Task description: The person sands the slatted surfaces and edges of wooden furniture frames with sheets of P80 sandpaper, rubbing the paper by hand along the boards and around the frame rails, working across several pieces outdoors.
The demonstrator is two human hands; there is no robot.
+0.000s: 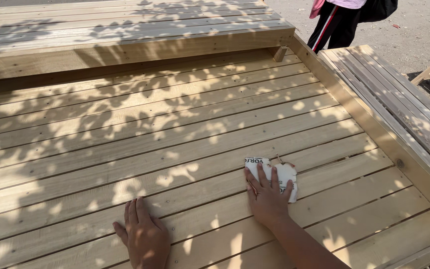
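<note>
While flat, right hand presses sandpaper.

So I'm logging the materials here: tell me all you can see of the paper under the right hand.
The paper is a small, whitish sheet with dark print on its back and torn, ragged edges. It lies flat on the wooden slats, in dappled light. The right hand presses on it with fingers spread, covering its lower left part.

Outdoor woodworking yard — slatted timber platform

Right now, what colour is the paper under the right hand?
White with dark print, paper seen in the head view.
</note>
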